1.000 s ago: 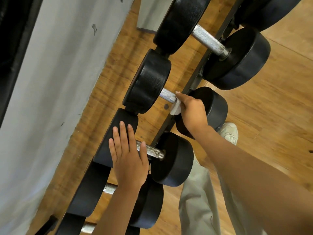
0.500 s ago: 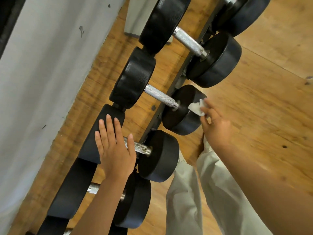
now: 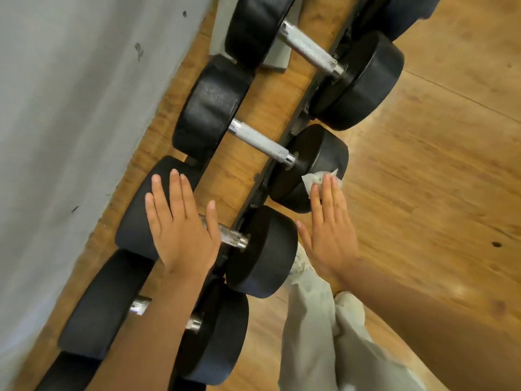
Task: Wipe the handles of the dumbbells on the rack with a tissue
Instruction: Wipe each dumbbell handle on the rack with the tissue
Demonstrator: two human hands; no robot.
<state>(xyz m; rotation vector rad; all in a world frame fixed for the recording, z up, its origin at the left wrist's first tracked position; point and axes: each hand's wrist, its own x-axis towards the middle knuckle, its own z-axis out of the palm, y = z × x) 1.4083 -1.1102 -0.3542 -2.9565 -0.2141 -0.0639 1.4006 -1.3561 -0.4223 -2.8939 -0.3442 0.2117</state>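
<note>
Several black dumbbells with knurled steel handles lie side by side on a dark rack [image 3: 258, 190]. My left hand [image 3: 180, 230] rests flat, fingers straight, on the far head and handle [image 3: 234, 237] of one dumbbell. My right hand [image 3: 329, 232] is flat with straight fingers and presses a crumpled white tissue [image 3: 313, 179] against the near head of the dumbbell one place further along. That dumbbell's handle [image 3: 260, 142] is bare and fully visible. Another handle [image 3: 307, 49] shows beyond it.
A grey wall [image 3: 70, 108] runs along the left, close behind the rack. Wooden floor [image 3: 423, 179] spreads to the right. My light trouser legs [image 3: 310, 334] stand right below the rack. A lower dumbbell's handle [image 3: 139, 304] is partly covered by my left forearm.
My right hand left the handle it was gripping with the tissue, moved out to the near head of that dumbbell and straightened its fingers. My left hand stayed on its dumbbell.
</note>
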